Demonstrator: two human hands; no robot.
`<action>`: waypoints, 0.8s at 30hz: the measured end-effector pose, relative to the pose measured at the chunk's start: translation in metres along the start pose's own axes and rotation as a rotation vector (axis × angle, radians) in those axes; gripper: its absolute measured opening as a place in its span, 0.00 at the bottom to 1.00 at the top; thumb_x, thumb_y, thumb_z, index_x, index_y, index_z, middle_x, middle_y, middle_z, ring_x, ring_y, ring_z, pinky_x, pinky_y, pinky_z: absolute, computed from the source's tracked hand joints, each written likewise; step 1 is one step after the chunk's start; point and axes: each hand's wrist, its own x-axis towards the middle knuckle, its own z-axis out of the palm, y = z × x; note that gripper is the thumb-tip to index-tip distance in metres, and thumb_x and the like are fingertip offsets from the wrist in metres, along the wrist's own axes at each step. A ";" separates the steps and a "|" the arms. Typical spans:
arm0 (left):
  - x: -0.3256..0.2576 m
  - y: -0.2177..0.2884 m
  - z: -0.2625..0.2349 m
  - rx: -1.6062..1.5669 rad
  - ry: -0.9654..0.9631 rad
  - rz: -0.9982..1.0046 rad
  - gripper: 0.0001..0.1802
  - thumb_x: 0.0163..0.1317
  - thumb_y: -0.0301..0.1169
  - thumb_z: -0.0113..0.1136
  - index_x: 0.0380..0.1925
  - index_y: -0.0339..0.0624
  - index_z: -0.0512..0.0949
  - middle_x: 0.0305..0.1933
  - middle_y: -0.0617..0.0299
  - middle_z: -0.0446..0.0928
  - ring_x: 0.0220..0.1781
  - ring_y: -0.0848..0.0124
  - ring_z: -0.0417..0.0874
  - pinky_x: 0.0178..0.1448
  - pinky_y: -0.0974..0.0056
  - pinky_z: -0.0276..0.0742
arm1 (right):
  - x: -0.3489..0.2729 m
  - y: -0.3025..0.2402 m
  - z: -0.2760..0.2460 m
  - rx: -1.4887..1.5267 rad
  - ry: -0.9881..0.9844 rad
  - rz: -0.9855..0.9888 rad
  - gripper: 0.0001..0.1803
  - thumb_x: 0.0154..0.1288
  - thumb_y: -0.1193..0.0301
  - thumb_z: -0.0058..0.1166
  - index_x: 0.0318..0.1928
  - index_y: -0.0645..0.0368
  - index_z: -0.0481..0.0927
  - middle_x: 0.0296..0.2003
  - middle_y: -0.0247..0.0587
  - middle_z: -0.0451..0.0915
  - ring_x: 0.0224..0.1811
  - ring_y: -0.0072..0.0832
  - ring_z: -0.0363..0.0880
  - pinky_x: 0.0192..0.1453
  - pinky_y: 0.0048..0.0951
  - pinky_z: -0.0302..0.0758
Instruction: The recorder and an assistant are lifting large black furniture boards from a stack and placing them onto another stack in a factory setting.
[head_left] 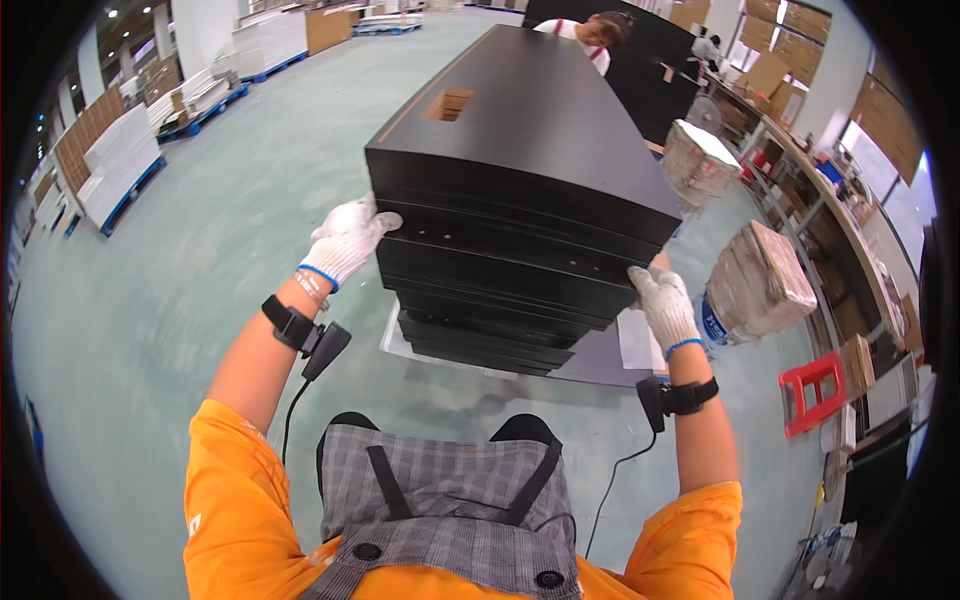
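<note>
A tall stack of black panels (500, 232) stands in front of me. Its top panel (540, 115) has a rectangular cut-out near the far left edge. My left hand (347, 238), in a white knitted glove, grips a panel at the stack's near left corner, thumb on the front edge and the other fingers partly hidden at the side. On the near right corner, somewhat lower, my gloved right hand (664, 303) grips a black panel too; some of its fingers are out of sight. Small holes show along one panel's front edge.
Beyond the stack another person (590, 38) leans over. To the right are wrapped bundles (760, 285), a red stool (812, 393) and a long cluttered workbench (800, 160). White panels (122, 165) sit on blue pallets at the left. Cables hang from my wrist straps.
</note>
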 end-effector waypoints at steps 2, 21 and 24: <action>-0.001 0.002 0.001 -0.018 0.007 -0.015 0.25 0.62 0.49 0.55 0.56 0.52 0.76 0.48 0.54 0.83 0.55 0.53 0.81 0.61 0.47 0.70 | -0.001 0.000 -0.001 -0.004 -0.034 0.052 0.25 0.68 0.52 0.50 0.48 0.63 0.82 0.36 0.53 0.81 0.41 0.42 0.79 0.49 0.39 0.72; -0.003 -0.003 0.005 -0.083 0.118 0.034 0.25 0.59 0.42 0.59 0.55 0.44 0.78 0.48 0.51 0.84 0.51 0.52 0.84 0.56 0.55 0.75 | -0.016 -0.024 -0.005 -0.178 0.002 0.138 0.32 0.67 0.52 0.51 0.65 0.58 0.71 0.57 0.58 0.77 0.62 0.50 0.74 0.64 0.46 0.69; -0.001 -0.006 0.020 -0.340 0.184 0.151 0.29 0.62 0.39 0.58 0.63 0.42 0.71 0.55 0.49 0.81 0.58 0.55 0.81 0.61 0.56 0.73 | -0.018 -0.019 0.000 -0.050 0.126 -0.038 0.29 0.67 0.56 0.51 0.66 0.51 0.71 0.55 0.55 0.79 0.59 0.51 0.76 0.64 0.43 0.68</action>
